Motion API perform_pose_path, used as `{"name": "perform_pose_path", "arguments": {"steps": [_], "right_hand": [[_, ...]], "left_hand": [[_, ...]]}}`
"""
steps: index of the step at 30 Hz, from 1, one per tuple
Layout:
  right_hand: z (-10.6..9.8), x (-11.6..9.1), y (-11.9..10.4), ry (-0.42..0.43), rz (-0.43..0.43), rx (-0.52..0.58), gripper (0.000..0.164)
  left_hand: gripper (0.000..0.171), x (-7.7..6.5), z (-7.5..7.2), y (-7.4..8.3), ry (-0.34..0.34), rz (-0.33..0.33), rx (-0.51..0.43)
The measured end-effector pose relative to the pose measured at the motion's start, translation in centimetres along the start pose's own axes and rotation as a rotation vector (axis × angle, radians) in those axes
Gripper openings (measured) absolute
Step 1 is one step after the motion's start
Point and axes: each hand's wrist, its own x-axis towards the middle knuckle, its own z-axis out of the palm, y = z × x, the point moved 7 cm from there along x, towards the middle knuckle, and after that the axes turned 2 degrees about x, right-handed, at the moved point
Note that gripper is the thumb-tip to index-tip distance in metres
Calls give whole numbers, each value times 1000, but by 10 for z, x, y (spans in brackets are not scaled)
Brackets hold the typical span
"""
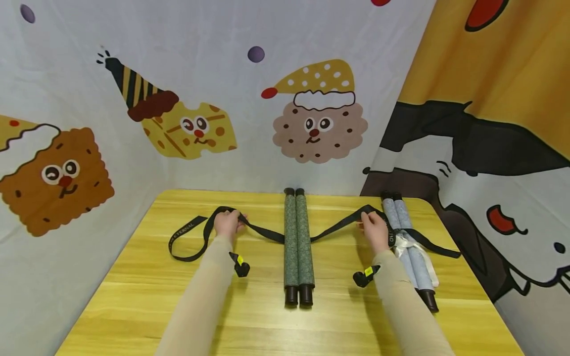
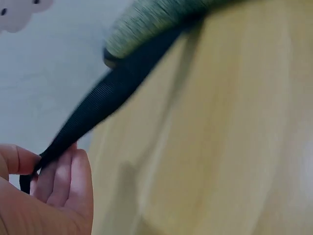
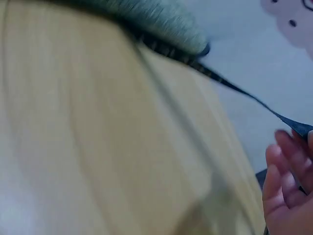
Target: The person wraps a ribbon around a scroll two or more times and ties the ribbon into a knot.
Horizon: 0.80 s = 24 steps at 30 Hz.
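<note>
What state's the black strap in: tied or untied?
Untied: the black strap runs under the green rolls, its two sides held apart by the left hand and right hand, no knot over them.

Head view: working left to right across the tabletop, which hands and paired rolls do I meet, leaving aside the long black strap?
Left hand → paired green rolls → right hand → paired pale blue-grey rolls.
</note>
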Motion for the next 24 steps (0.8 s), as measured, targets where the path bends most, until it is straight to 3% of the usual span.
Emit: {"name": "perform_pose_path", "arguments": {"steps": [3, 6, 10, 17, 20, 24], "right_hand": [[5, 1, -7, -40, 81, 233, 33], [11, 2, -15, -97, 152, 438, 27], [20, 1, -31, -191, 219, 643, 18], [31, -3, -71, -330, 135, 725, 16], [31, -4, -89, -337, 90, 753, 17], [31, -5, -110, -346, 22, 735, 17]], "left_hand": [[64, -3, 9, 5, -57, -52, -163], [63, -6, 16, 14, -92, -51, -198], [56, -10, 20, 32, -112, 29, -173], [19, -14, 21, 73, -54, 224, -122], [19, -20, 23, 87, -50, 277, -88], [26, -30, 27, 102, -41, 354, 48]]}}
